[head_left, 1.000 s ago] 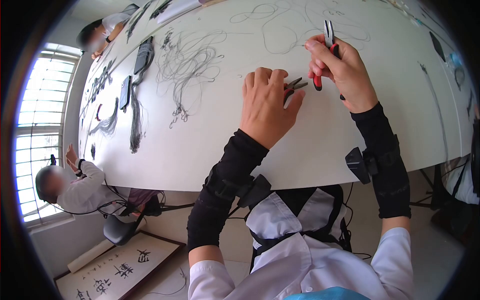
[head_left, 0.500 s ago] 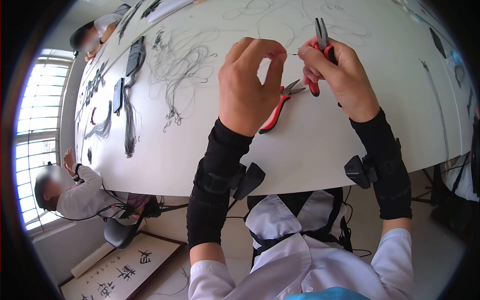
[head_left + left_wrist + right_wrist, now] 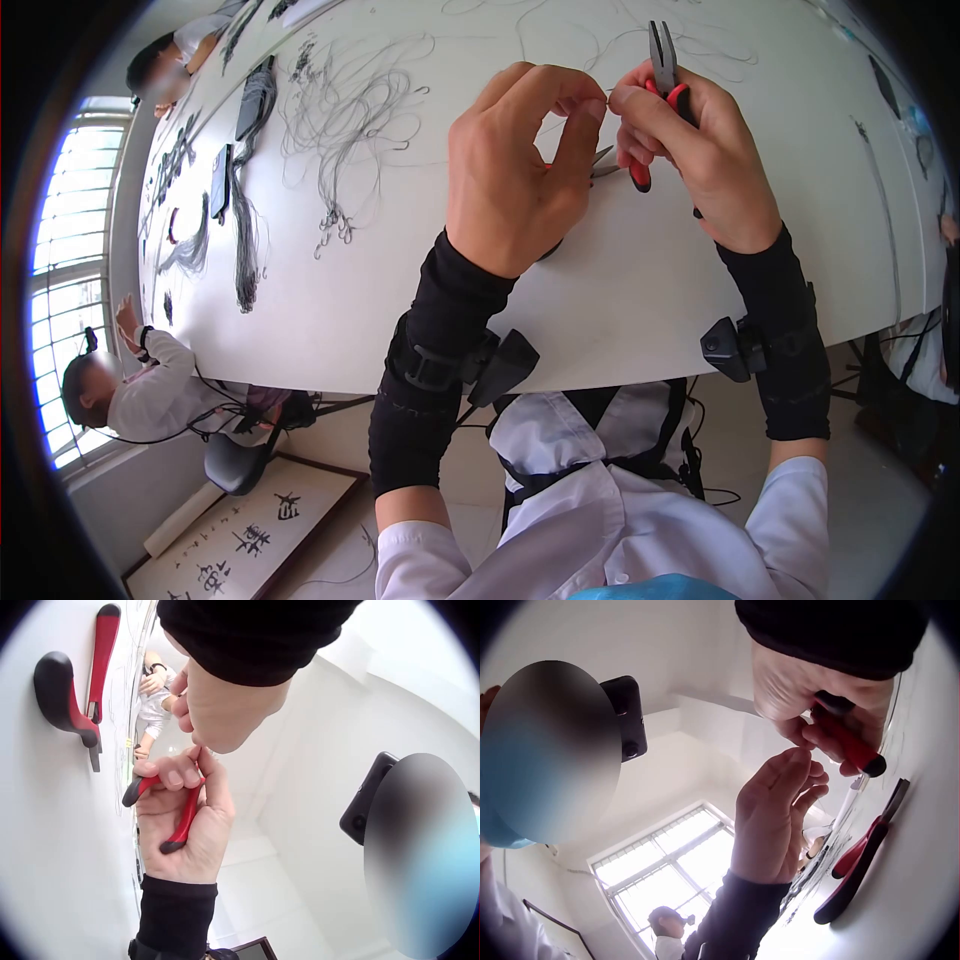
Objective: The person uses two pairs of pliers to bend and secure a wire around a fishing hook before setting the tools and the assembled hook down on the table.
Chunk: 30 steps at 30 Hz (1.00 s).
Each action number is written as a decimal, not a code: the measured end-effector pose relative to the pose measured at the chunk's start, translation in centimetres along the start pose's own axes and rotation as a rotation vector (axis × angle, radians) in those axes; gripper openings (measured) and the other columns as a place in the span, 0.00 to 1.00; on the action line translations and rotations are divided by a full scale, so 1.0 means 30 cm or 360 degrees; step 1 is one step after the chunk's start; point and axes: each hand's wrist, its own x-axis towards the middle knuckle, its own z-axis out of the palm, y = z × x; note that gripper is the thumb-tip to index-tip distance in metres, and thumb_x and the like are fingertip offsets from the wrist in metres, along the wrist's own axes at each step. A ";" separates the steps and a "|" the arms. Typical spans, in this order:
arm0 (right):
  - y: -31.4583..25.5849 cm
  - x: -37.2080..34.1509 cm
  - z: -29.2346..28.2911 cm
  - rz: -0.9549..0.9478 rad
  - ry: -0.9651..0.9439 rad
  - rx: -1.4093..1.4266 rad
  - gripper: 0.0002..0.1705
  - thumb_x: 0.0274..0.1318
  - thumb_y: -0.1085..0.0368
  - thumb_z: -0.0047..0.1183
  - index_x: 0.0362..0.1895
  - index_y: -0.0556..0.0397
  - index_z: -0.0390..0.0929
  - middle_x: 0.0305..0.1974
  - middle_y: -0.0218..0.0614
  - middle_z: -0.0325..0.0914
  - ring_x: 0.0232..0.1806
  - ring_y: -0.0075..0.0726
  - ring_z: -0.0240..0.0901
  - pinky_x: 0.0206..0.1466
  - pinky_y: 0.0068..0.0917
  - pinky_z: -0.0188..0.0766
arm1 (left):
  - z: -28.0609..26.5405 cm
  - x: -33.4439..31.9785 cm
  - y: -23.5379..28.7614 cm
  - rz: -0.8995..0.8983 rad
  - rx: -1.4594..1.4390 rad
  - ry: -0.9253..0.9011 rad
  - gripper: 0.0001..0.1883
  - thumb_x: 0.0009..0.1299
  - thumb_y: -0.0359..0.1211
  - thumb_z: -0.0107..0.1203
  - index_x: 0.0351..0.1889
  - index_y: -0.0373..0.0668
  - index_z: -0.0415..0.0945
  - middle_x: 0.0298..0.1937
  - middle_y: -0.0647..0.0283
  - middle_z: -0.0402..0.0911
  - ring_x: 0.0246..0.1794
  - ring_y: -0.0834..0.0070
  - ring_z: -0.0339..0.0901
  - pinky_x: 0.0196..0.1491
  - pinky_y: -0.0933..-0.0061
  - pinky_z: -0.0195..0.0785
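In the head view my left hand [image 3: 515,165] brings its thumb and index fingertips together on a tiny, thin piece of line, mostly hidden. My right hand [image 3: 715,160] faces it, thumb and index fingertips right at the left ones. Against its palm the right hand holds red-and-black pliers [image 3: 663,62], their nose pointing away from me; the left wrist view shows their handles [image 3: 184,825] under the curled fingers. A second pair of pliers [image 3: 862,859] lies on the white table [image 3: 640,320] below the hands, mostly covered by the left hand in the head view.
Left of my hands spreads a tangle of thin line [image 3: 350,110] with small hooks [image 3: 335,232] at its near end. Beyond it lie a dark bundle of line [image 3: 245,235] and a phone [image 3: 220,180]. Another person [image 3: 145,385] sits past the table's left edge.
My left hand has left the pliers on the table and risen to meet the right fingertips, where a thin dark piece showed between them half a second ago. The right hand keeps its pliers.
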 end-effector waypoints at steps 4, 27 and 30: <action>0.008 0.002 0.002 -0.0059 0.0023 -0.0095 0.12 0.67 0.58 0.56 0.36 0.54 0.78 0.22 0.25 0.71 0.24 0.21 0.70 0.32 0.22 0.70 | 0.007 -0.009 -0.010 -0.0169 -0.0222 0.0001 0.03 0.67 0.25 0.60 0.37 0.35 0.80 0.32 0.57 0.83 0.33 0.65 0.80 0.39 0.69 0.73; -0.043 -0.058 0.031 -0.0355 0.0267 -0.0514 0.09 0.64 0.64 0.55 0.36 0.58 0.77 0.26 0.29 0.75 0.29 0.23 0.68 0.37 0.24 0.69 | 0.024 -0.033 0.015 -0.0494 -0.0632 -0.0158 0.06 0.77 0.27 0.53 0.44 0.33 0.76 0.34 0.67 0.79 0.34 0.83 0.73 0.40 0.77 0.70; -0.037 -0.074 0.034 -0.0447 0.0299 -0.0523 0.10 0.64 0.64 0.57 0.37 0.58 0.76 0.26 0.33 0.76 0.29 0.26 0.70 0.38 0.26 0.70 | 0.005 -0.030 0.032 -0.0612 -0.0912 -0.0318 0.09 0.80 0.31 0.50 0.45 0.33 0.75 0.36 0.70 0.77 0.35 0.86 0.70 0.40 0.81 0.66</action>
